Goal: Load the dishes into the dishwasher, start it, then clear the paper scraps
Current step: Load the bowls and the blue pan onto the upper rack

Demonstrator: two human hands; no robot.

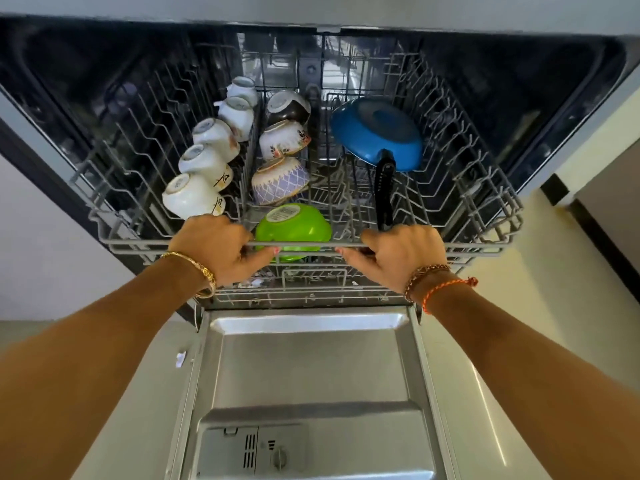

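Note:
The grey wire upper rack (478,216) of the open dishwasher stands in front of me, loaded. Several white cups (194,199) lie upturned in a row on its left. Three patterned bowls (280,180) and a green bowl (294,226) line the middle. A blue pan (377,133) with a black handle (385,192) leans on the right. My left hand (216,247) grips the rack's front rail left of the green bowl. My right hand (403,252) grips the same rail just below the pan handle.
The steel dishwasher door (311,375) lies open flat beneath my arms, its detergent compartment (252,452) near the bottom edge. A small white paper scrap (180,359) lies on the floor left of the door. Pale floor spreads on both sides.

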